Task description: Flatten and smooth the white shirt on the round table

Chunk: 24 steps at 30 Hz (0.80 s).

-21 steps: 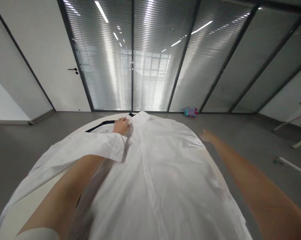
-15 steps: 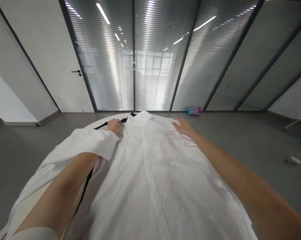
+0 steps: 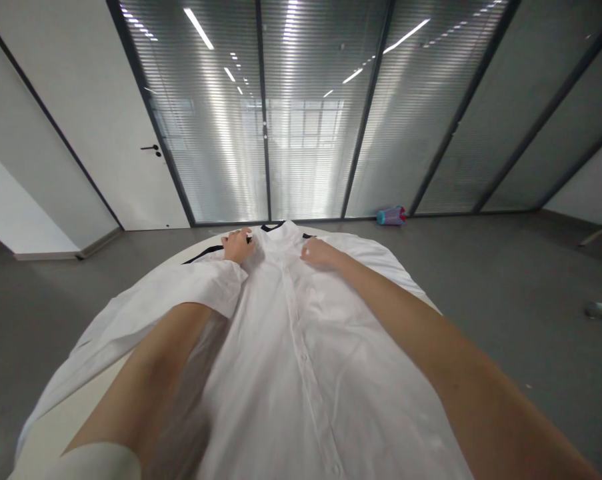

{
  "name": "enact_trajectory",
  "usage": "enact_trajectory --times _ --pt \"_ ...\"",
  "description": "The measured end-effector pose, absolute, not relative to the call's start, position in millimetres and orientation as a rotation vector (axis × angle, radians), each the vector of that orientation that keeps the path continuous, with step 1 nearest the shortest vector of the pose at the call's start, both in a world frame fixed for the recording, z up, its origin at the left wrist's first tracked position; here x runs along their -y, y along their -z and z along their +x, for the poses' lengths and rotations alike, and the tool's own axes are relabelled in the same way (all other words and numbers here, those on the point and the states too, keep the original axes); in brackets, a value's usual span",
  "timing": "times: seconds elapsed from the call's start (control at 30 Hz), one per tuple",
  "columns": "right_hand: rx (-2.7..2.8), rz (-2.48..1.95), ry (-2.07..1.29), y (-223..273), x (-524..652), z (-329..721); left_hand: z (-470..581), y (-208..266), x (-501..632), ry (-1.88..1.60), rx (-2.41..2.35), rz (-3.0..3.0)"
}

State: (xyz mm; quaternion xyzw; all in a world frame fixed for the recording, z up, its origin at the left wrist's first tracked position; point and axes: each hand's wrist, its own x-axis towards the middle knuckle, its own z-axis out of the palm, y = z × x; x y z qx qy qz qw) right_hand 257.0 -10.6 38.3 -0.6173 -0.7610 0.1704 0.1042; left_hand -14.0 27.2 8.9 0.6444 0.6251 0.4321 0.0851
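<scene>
A white button-up shirt (image 3: 301, 347) lies spread front-up on a round white table (image 3: 71, 420), collar at the far end. My left hand (image 3: 238, 245) rests on the left shoulder beside the collar (image 3: 281, 235), fingers curled onto the fabric. My right hand (image 3: 317, 252) lies flat on the cloth just right of the collar and the button placket. The left sleeve (image 3: 145, 300) is folded across my left forearm. A black strip (image 3: 201, 253) shows under the shirt near the far edge.
Grey floor surrounds the table. A blue and pink cup-like object (image 3: 391, 215) lies on the floor by the glass wall with blinds. A white door (image 3: 153, 150) stands at the left. A pale object (image 3: 601, 310) lies on the floor at the right.
My right hand has swept from off the shirt's right edge inward across the shoulder to beside the collar. My left hand stays near the collar.
</scene>
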Motion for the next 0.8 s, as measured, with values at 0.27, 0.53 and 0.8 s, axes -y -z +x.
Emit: enact_trajectory --times 0.27,0.53,0.8 --pt "1.931 -1.591 -0.744 -16 -25 235 -2 -14 -46 -1.234 -1.705 1.923" --pt "1.911 -1.491 -0.316 -15 -39 225 4 -18 -33 -1.495 -1.760 1.953" --pt "2.219 -1.787 -0.294 9 -19 216 -35 -36 -28 -0.985 -1.652 1.992"
